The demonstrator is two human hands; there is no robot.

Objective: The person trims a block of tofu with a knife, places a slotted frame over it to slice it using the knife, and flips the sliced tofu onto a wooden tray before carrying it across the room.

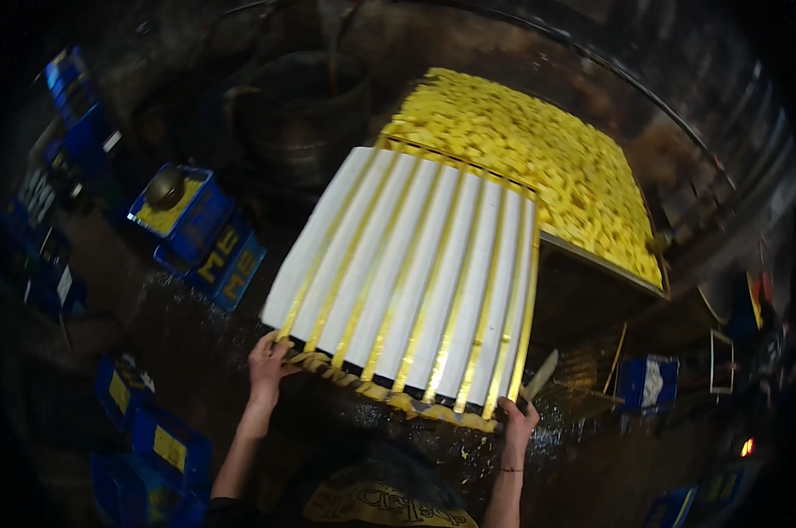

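Observation:
A large white panel with lengthwise yellow strips [411,277] lies before me, its far edge against a big tray heaped with small yellow blocks [523,152]. At the near left corner, my left hand [268,366] grips the edge with its fingers on top. My right hand [519,422] holds the near right corner, fingers curled over the rim. Between my hands, a rough, yellow-crusted bar [378,391] runs along the near edge. What the yellow blocks are made of cannot be told.
Stacked blue crates [223,261] stand at left, the top one holding yellow material and a round metal bowl [165,187]. More blue crates [173,449] are at lower left. A large round vat [299,125] stands behind. A blue crate [647,384] is at right.

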